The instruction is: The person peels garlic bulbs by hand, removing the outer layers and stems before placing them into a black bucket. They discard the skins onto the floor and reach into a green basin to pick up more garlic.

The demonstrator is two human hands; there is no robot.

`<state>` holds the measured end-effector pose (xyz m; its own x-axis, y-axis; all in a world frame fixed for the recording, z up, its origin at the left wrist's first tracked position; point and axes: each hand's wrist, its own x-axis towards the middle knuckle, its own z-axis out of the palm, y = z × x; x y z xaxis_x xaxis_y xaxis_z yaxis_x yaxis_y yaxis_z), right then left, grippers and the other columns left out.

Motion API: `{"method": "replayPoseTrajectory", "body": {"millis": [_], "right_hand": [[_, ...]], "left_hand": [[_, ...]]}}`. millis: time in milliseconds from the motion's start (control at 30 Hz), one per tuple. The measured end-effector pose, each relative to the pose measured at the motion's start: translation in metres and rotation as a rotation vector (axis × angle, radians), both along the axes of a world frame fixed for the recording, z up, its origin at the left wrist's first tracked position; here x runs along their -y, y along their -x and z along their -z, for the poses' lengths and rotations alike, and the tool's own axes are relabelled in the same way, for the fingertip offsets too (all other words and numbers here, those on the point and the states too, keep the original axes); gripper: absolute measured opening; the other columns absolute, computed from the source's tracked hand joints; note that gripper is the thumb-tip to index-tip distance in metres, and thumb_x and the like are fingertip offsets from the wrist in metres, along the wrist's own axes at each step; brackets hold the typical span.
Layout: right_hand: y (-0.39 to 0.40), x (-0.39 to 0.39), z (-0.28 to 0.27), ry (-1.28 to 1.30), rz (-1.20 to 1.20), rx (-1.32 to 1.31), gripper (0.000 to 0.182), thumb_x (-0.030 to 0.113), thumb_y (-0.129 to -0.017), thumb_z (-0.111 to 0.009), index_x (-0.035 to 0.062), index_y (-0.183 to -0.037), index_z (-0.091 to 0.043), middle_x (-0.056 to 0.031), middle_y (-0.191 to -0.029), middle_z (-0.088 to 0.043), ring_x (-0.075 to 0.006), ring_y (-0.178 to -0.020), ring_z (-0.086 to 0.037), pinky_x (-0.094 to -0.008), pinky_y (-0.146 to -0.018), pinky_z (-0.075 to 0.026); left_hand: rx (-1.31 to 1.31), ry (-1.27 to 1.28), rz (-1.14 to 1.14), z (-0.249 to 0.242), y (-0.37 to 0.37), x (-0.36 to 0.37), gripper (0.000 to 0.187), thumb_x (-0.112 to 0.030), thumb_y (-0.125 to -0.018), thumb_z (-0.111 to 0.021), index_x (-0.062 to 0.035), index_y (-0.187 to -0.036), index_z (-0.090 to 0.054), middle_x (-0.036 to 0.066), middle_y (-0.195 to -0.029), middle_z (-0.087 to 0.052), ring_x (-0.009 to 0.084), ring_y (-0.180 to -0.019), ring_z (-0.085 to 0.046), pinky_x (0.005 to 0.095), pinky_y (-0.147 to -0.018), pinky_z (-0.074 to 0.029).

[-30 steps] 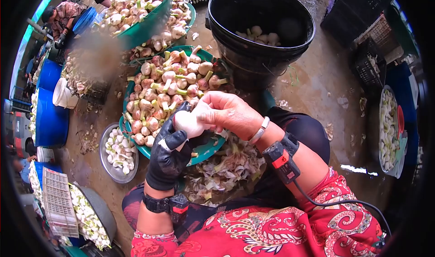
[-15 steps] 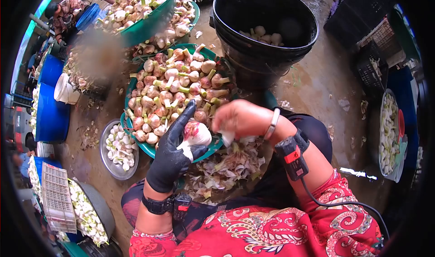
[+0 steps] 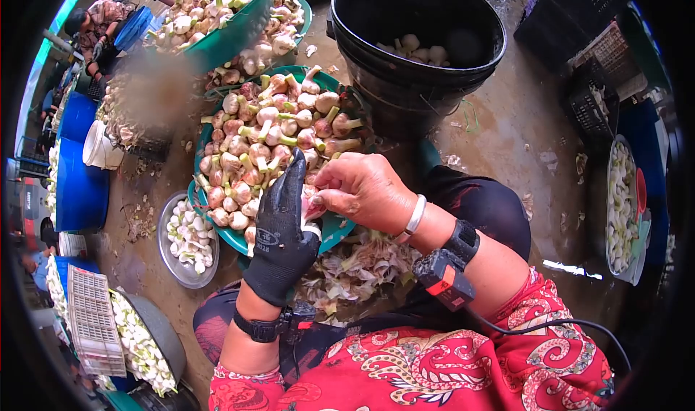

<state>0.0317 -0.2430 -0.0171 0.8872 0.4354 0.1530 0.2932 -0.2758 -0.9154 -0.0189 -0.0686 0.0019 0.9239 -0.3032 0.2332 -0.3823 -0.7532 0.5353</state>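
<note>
My left hand (image 3: 281,226), in a black glove, is closed around a garlic bulb (image 3: 313,207) whose purple and white skin shows past the fingers. My bare right hand (image 3: 365,194) pinches at the skin on the bulb's right side, thumb and forefinger together. Just beyond both hands sits a green basin (image 3: 195,194) heaped with untrimmed garlic bulbs (image 3: 271,128) with short stems. Loose peeled skins (image 3: 358,270) lie in a pile below my hands, between my legs. Much of the held bulb is hidden by the glove.
A tall black bucket (image 3: 413,96) with several white bulbs inside stands ahead right. To the left is a clear bowl (image 3: 163,248) of peeled white garlic. Another green tub (image 3: 239,38) of bulbs is at the back. A tray of garlic (image 3: 621,208) lies far right; a person (image 3: 101,23) works far left.
My right hand has come left from a blurred position, letting go of a pale scrap, and now pinches the bulb. My left hand has turned, with its back now facing up.
</note>
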Motion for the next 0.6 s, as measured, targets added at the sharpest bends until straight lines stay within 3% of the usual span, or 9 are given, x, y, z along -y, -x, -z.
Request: {"method": "replayPoseTrajectory", "body": {"millis": [67, 300, 367, 400, 467, 500, 533, 600], "right_hand": [[0.001, 0.0, -0.003, 0.025, 0.017, 0.067, 0.013, 0.012, -0.078, -0.072, 0.0015, -0.085, -0.068, -0.0106, -0.073, -0.065, -0.0166, -0.064, -0.065, -0.0285, -0.06, -0.051], [-0.001, 0.001, -0.005, 0.057, 0.051, -0.04, 0.008, 0.008, -0.075, -0.063, 0.0016, -0.078, -0.067, -0.0163, -0.064, -0.062, -0.0256, -0.06, -0.065, -0.0328, -0.058, -0.051], [-0.002, 0.0, 0.003, 0.201, 0.143, 0.133, 0.009, 0.008, -0.071, -0.059, 0.0011, -0.074, -0.065, -0.0203, -0.067, -0.062, -0.0331, -0.062, -0.064, -0.0368, -0.058, -0.05], [-0.003, 0.001, 0.005, 0.196, 0.145, 0.135, 0.009, 0.008, -0.071, -0.059, 0.0011, -0.074, -0.065, -0.0203, -0.067, -0.062, -0.0331, -0.062, -0.064, -0.0368, -0.058, -0.05], [-0.008, 0.009, 0.01, 0.255, 0.136, -0.072, 0.018, 0.018, -0.073, -0.064, 0.0007, -0.072, -0.065, -0.0239, -0.072, -0.062, -0.0408, -0.072, -0.063, -0.0458, -0.065, -0.05], [-0.008, 0.011, 0.017, 0.384, 0.065, -0.056, 0.021, 0.02, -0.075, -0.061, 0.0001, -0.074, -0.065, -0.0237, -0.073, -0.063, -0.0404, -0.073, -0.063, -0.0459, -0.066, -0.051], [-0.005, 0.005, 0.02, 0.434, 0.022, -0.037, 0.014, 0.014, -0.074, -0.061, 0.0018, -0.074, -0.066, -0.0214, -0.072, -0.065, -0.0384, -0.07, -0.064, -0.0432, -0.065, -0.052], [0.004, 0.004, 0.021, 0.076, -0.116, -0.192, 0.009, 0.004, -0.072, -0.058, 0.0035, -0.075, -0.067, -0.0176, -0.069, -0.065, -0.0318, -0.065, -0.065, -0.0381, -0.063, -0.052]], "left_hand": [[0.048, -0.082, 0.013, 0.001, -0.001, 0.003, 0.074, 0.004, -0.068, -0.053, 0.0031, -0.139, -0.035, 0.022, -0.139, -0.043, 0.0377, -0.122, -0.045, 0.0431, -0.106, -0.033], [0.031, -0.069, 0.081, 0.008, -0.004, 0.012, 0.074, 0.004, -0.066, -0.053, 0.0025, -0.138, -0.038, 0.022, -0.138, -0.044, 0.0409, -0.119, -0.046, 0.044, -0.104, -0.034], [0.126, -0.138, 0.123, 0.007, -0.003, 0.01, 0.076, 0.006, -0.069, -0.058, 0.0011, -0.141, -0.034, 0.021, -0.138, -0.045, 0.0356, -0.12, -0.05, 0.0412, -0.103, -0.038], [0.128, -0.142, 0.124, 0.006, -0.001, 0.009, 0.076, 0.006, -0.069, -0.058, 0.0011, -0.141, -0.034, 0.021, -0.138, -0.045, 0.0356, -0.12, -0.05, 0.0412, -0.103, -0.038], [-0.225, 0.621, -0.081, 0.0, 0.0, 0.014, 0.077, 0.01, -0.072, -0.062, 0.0002, -0.143, -0.033, 0.016, -0.134, -0.049, 0.0261, -0.122, -0.05, 0.0369, -0.103, -0.04], [-0.38, 0.896, -0.078, -0.009, 0.002, 0.013, 0.085, 0.011, -0.072, -0.069, 0.0001, -0.145, -0.027, 0.014, -0.135, -0.047, 0.0206, -0.123, -0.048, 0.0321, -0.102, -0.041], [-0.372, 0.889, -0.078, -0.011, 0.001, 0.012, 0.085, 0.011, -0.072, -0.069, 0.0001, -0.145, -0.027, 0.014, -0.135, -0.047, 0.0206, -0.123, -0.048, 0.0321, -0.102, -0.041], [-0.372, 0.863, -0.078, -0.011, 0.0, 0.009, 0.087, 0.01, -0.073, -0.069, -0.0002, -0.147, -0.024, 0.014, -0.134, -0.047, 0.021, -0.124, -0.047, 0.0327, -0.103, -0.041]]}}
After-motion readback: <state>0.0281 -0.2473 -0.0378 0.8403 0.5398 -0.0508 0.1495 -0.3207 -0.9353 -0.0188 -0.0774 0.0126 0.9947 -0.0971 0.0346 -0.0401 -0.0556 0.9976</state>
